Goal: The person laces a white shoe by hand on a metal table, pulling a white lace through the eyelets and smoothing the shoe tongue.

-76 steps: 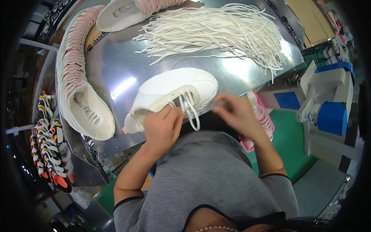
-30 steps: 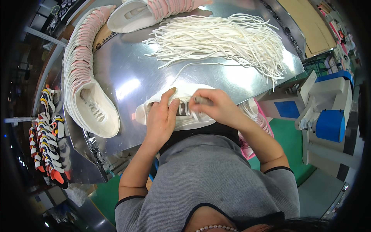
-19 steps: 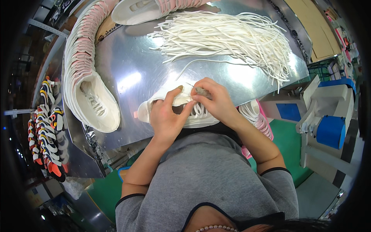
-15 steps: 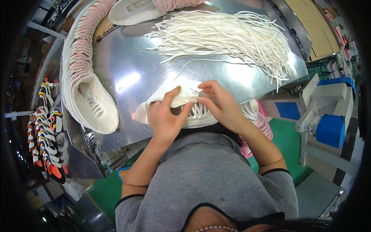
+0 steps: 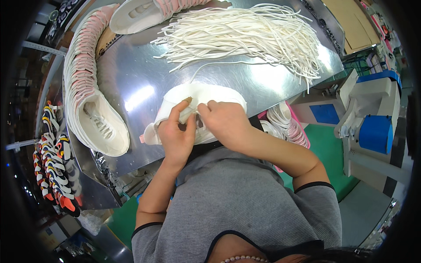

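A white shoe upper lies on its side at the near edge of the metal table. My left hand is closed on its opening, the thumb and forefinger near the lace rows. My right hand presses curled fingers together over the eyelet area. Whatever those fingertips pinch is hidden behind the hand. A heap of white shoelaces lies beyond the upper, and one loose lace trails from it toward the upper.
A long nested row of white and pink uppers curves along the left of the metal table. More uppers lie at the back. A pink bin of uppers is at right, beside a beige machine. Multicoloured uppers hang left.
My right hand has moved left, closer to my left hand, its fingers now curled over the eyelets. The upper has turned so more of its smooth white side shows.
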Demonstrator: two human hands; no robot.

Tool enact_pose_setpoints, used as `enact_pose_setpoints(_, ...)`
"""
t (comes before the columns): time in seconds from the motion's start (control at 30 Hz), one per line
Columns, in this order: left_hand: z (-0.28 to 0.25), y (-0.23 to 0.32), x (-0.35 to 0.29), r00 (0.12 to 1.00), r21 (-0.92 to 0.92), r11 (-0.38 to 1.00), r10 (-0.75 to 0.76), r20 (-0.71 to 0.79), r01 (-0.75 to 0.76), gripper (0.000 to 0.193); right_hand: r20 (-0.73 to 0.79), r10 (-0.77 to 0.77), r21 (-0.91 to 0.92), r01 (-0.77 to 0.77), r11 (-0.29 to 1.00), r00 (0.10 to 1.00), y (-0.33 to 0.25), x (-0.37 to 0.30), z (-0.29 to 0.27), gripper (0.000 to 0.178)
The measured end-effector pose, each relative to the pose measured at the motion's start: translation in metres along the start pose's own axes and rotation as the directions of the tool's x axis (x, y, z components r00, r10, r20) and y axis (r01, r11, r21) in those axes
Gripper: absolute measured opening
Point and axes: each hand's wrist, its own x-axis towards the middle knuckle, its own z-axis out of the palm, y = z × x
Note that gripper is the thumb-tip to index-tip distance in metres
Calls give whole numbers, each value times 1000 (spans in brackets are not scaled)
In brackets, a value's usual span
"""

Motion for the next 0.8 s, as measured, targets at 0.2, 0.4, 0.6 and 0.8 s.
enact_pose_setpoints(0.2, -3, -8, -3, 999, 42, 999, -24, 25, 23, 35, -27, -105, 31, 106, 994, 994, 4, 11, 18, 23)
enact_pose_setpoints(0.4, -10, -5, 7, 968, -357, 901, -210, 134, 245, 35, 196, 159, 231, -203, 952, 968, 24, 3, -27, 15)
enact_pose_setpoints(0.6, -9, 3, 12, 975, -244, 949, -171, 138, 201, 63, -104, 355, 554, -242, 796, 929, 33, -15, -3, 20)
enact_pose_setpoints(0.8, 10, -8, 15, 988, -246, 961, -146, -52, 129, 69, -165, 353, 538, -216, 815, 921, 30, -15, 7, 20)
